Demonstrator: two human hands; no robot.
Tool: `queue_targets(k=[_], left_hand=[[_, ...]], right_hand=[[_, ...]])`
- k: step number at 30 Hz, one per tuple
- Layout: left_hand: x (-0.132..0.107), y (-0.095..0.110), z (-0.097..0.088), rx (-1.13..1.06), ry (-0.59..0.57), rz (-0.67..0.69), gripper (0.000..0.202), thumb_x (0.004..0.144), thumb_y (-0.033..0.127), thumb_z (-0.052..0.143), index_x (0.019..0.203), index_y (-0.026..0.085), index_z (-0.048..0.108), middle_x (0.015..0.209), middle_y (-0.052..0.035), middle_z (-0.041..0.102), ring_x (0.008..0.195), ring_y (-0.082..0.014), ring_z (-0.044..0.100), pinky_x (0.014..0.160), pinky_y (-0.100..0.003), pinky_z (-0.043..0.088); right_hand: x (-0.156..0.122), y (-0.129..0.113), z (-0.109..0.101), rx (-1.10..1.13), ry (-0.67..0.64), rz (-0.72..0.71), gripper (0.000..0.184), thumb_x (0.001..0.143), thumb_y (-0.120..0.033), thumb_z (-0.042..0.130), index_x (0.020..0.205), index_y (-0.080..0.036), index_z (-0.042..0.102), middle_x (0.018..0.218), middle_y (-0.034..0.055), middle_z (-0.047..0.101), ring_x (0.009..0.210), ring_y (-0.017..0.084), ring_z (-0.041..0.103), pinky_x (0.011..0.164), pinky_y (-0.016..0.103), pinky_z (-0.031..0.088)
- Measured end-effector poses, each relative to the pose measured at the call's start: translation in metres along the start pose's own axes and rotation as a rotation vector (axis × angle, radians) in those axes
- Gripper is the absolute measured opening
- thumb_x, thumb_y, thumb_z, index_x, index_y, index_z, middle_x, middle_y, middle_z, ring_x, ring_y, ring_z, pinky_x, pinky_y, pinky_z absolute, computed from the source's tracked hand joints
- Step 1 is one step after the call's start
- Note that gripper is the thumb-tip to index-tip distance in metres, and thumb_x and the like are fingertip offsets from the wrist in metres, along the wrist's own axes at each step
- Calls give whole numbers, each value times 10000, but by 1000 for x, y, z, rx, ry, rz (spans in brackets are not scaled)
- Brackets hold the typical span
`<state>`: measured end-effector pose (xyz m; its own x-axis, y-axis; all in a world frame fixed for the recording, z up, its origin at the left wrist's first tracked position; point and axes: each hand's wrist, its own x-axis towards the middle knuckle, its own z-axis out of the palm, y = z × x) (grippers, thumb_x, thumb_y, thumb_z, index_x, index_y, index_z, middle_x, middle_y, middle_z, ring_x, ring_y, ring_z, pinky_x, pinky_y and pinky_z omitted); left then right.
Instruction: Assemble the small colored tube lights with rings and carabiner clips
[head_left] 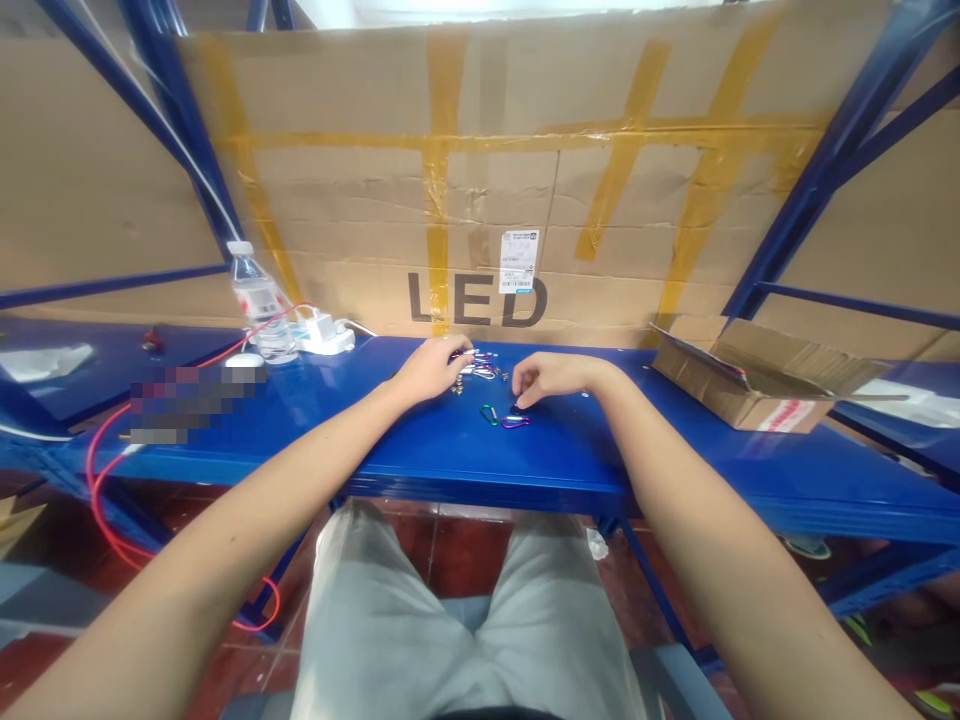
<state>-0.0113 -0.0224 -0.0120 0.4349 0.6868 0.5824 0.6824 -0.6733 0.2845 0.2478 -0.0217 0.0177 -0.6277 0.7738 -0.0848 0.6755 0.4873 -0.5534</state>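
My left hand (431, 370) reaches to a small pile of carabiners (484, 366) in silver, purple and other colours. Its thumb and fingers close on a pale carabiner at the pile's left side. My right hand (551, 376) is to the right of the pile, fingers curled and thumb and fingertip pinched low over the blue tabletop. What it pinches is too small to make out. Just below those fingertips lies a purple carabiner (515, 423), with a green carabiner (489, 414) to its left. Several tiny metal pieces (459, 384) are scattered beside my left fingers.
An open cardboard box (772, 385) sits on the right of the blue table (480, 465). At left stand a water bottle (262, 305), a white power strip (328, 337) and a red cable (91, 480). A large cardboard sheet (360, 210) marked LED rises behind.
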Motion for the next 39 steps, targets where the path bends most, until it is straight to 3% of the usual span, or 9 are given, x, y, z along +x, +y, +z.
queue_targets(k=[4, 11, 15, 20, 24, 28, 30, 34, 39], left_hand=[[0, 0, 2, 8, -51, 6, 159, 951, 298, 587, 1023, 197, 685, 1023, -70, 745, 925, -220, 671, 863, -362, 503], [-1, -2, 1, 18, -82, 8, 185, 962, 324, 572, 1046, 209, 691, 1071, -68, 743, 974, -236, 673, 888, -372, 504], [0, -1, 0, 19, -81, 5, 189, 969, 324, 556, 1036, 213, 694, 1056, -63, 746, 975, -243, 674, 886, -377, 506], [0, -1, 1, 12, -78, -4, 204, 971, 310, 549, 1046, 205, 706, 1058, -74, 748, 960, -241, 678, 895, -388, 503], [0, -3, 1, 6, -93, -4, 168, 930, 273, 609, 1054, 208, 701, 1085, -73, 741, 986, -240, 671, 909, -386, 499], [-1, -6, -2, 36, -113, -28, 130, 893, 225, 636, 1020, 203, 659, 965, -59, 721, 877, -230, 654, 807, -369, 503], [-1, -8, -3, 49, -123, -11, 118, 877, 198, 640, 994, 202, 637, 942, -55, 707, 865, -234, 644, 794, -371, 497], [-2, -10, -2, 40, -133, 39, 146, 873, 138, 572, 1002, 196, 609, 949, -61, 688, 887, -244, 631, 804, -384, 495], [-3, -11, 1, 17, -157, 92, 192, 854, 93, 513, 1003, 191, 583, 976, -69, 665, 918, -244, 617, 821, -391, 489]], right_hand=[[-5, -17, 2, 22, -113, -84, 168, 647, -337, 831, 769, -229, 789, 794, 25, 755, 726, 189, 644, 677, 301, 471], [3, -28, 15, -243, -192, -16, 177, 673, -261, 806, 831, -187, 776, 916, 44, 767, 865, 222, 672, 755, 288, 469], [2, -34, 18, -254, -97, -42, 68, 758, -219, 740, 809, -176, 731, 901, 56, 759, 817, 208, 663, 711, 288, 459], [10, -20, 19, 33, 337, 3, 84, 907, -165, 556, 867, -160, 630, 796, 72, 743, 669, 162, 642, 636, 282, 464], [24, -8, 30, 36, 479, 37, 193, 876, -141, 627, 1060, -167, 575, 689, 17, 696, 592, 157, 605, 588, 272, 433], [32, -12, 45, -96, 470, -14, 55, 894, -132, 618, 901, -183, 597, 746, 35, 696, 674, 167, 627, 630, 268, 420], [34, -16, 51, -181, 467, -49, 106, 892, -85, 593, 847, -180, 608, 847, 65, 718, 775, 180, 638, 687, 272, 424], [36, -18, 54, -242, 442, -67, 161, 895, -36, 553, 858, -171, 632, 954, 96, 729, 865, 195, 640, 732, 271, 426], [36, -17, 54, -375, 459, -58, 98, 920, -122, 596, 850, -179, 633, 908, 101, 723, 831, 214, 631, 695, 283, 386]])
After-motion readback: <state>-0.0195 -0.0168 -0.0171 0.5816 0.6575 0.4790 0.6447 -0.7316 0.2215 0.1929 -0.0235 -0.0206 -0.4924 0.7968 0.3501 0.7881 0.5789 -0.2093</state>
